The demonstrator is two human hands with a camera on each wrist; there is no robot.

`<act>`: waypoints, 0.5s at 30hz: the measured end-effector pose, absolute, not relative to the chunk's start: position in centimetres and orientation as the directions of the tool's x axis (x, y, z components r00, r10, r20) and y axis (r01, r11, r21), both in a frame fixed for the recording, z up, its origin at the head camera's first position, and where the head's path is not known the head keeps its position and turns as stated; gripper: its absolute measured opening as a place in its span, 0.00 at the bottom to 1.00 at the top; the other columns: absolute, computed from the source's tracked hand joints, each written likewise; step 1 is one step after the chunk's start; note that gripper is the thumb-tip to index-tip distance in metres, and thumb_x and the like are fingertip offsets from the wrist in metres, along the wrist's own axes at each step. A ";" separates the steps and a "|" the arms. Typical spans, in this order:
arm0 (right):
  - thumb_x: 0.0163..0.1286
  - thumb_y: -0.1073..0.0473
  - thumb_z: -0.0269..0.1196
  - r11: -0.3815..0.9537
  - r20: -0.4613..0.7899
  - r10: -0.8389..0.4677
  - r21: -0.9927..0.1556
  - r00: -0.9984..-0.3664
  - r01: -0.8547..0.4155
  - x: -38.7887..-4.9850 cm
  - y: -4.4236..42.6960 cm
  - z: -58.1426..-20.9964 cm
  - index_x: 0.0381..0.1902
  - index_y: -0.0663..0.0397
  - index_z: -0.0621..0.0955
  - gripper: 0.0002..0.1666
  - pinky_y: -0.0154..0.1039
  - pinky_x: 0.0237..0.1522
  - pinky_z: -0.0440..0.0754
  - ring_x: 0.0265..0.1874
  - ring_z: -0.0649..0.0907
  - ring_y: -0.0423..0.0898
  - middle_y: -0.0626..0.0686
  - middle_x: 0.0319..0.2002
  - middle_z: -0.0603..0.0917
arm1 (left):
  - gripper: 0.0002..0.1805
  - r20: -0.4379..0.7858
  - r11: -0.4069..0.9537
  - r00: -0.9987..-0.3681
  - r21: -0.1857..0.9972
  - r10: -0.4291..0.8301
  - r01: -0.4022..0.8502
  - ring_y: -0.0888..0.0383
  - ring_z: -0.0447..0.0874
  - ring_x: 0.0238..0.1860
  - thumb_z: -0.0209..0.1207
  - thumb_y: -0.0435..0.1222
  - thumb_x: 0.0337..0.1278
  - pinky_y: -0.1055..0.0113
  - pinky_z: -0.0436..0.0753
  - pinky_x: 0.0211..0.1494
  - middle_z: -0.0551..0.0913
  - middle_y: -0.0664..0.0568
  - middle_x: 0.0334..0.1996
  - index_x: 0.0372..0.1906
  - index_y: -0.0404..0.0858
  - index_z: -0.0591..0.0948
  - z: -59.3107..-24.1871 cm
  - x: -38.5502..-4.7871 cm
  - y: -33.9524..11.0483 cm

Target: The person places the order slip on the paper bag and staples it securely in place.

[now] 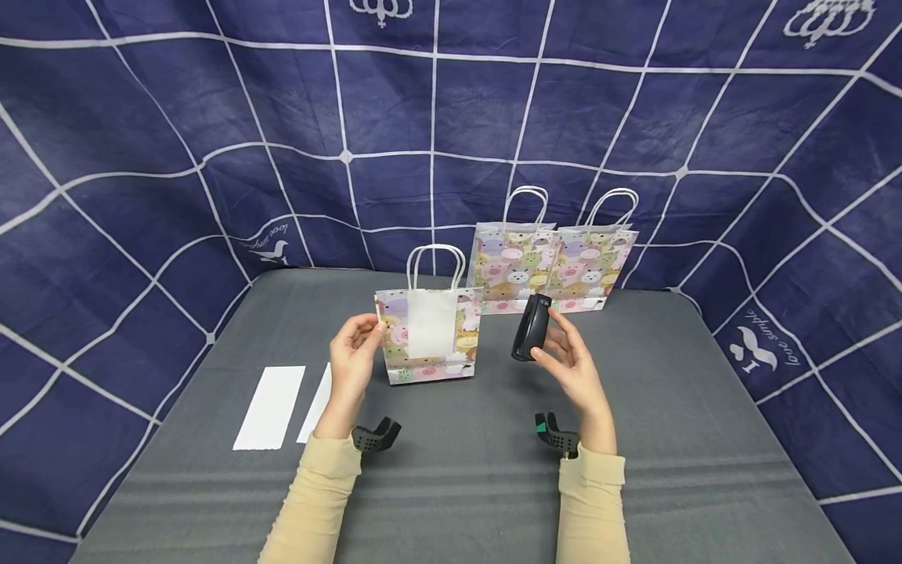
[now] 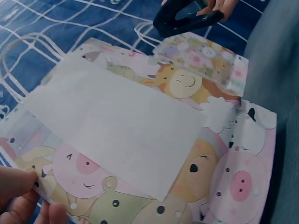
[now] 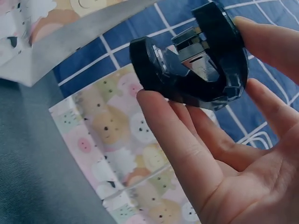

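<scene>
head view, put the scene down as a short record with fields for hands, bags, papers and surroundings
left hand: pinches the side edge of the animal-print paper bag with white handles
right hand: holds a glossy black stapler, its arms apart
paper on bag: rectangular white paper sheet against the front face; whether fastened, cannot tell
bags behind: two similar animal-print bags, side by side
loose papers: two white paper strips, one partly hidden
surface: dark grey table
backdrop: navy cloth with white grid lines
</scene>
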State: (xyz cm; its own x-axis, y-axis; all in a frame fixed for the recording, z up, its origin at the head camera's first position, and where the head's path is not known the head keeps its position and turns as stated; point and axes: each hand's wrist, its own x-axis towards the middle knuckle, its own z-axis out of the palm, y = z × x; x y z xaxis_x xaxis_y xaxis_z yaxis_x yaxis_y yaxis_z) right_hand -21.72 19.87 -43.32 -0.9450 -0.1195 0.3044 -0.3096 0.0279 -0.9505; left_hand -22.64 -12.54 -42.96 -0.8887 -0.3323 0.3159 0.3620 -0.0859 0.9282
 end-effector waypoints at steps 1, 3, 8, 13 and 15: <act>0.64 0.71 0.60 0.034 0.285 -0.120 -0.956 -0.951 -0.291 -21.8 19.9 -43.5 0.72 0.52 0.57 0.42 0.40 0.42 0.81 0.51 0.76 0.47 0.70 0.58 0.69 | 0.10 0.318 -0.087 -0.887 0.927 -0.335 0.365 0.63 0.78 0.30 0.57 0.24 0.58 0.74 0.78 0.35 0.79 0.53 0.29 0.41 0.19 0.75 -43.0 -22.9 -12.8; 0.64 0.70 0.61 0.043 0.253 -0.127 -0.965 -0.959 -0.260 -21.9 19.9 -43.8 0.72 0.50 0.57 0.42 0.44 0.42 0.81 0.52 0.75 0.49 0.69 0.58 0.69 | 0.10 0.318 -0.089 -0.883 0.926 -0.344 0.368 0.63 0.78 0.30 0.58 0.24 0.58 0.74 0.78 0.35 0.79 0.53 0.29 0.41 0.19 0.75 -42.9 -23.4 -13.3; 0.64 0.69 0.61 0.055 0.202 -0.152 -0.976 -0.967 -0.213 -22.1 20.2 -44.6 0.72 0.50 0.57 0.42 0.46 0.43 0.81 0.51 0.75 0.50 0.68 0.58 0.69 | 0.11 0.299 -0.092 -0.884 0.931 -0.360 0.352 0.63 0.77 0.29 0.58 0.25 0.58 0.74 0.78 0.34 0.80 0.49 0.30 0.42 0.19 0.75 -42.7 -24.6 -14.8; 0.64 0.67 0.62 0.059 0.163 -0.174 -0.983 -0.971 -0.175 -22.5 20.2 -45.5 0.72 0.49 0.57 0.42 0.48 0.44 0.80 0.49 0.77 0.47 0.69 0.60 0.67 | 0.11 0.296 -0.087 -0.878 0.932 -0.376 0.352 0.64 0.77 0.29 0.58 0.25 0.58 0.74 0.77 0.35 0.80 0.48 0.31 0.42 0.20 0.75 -42.0 -25.4 -16.2; 0.64 0.67 0.62 0.050 0.150 -0.185 -0.986 -0.971 -0.162 -22.7 20.1 -45.8 0.72 0.50 0.57 0.42 0.47 0.44 0.80 0.49 0.77 0.47 0.69 0.61 0.67 | 0.10 0.302 -0.080 -0.870 0.930 -0.389 0.359 0.64 0.77 0.29 0.58 0.25 0.58 0.74 0.77 0.35 0.80 0.49 0.31 0.42 0.20 0.75 -41.7 -25.7 -16.7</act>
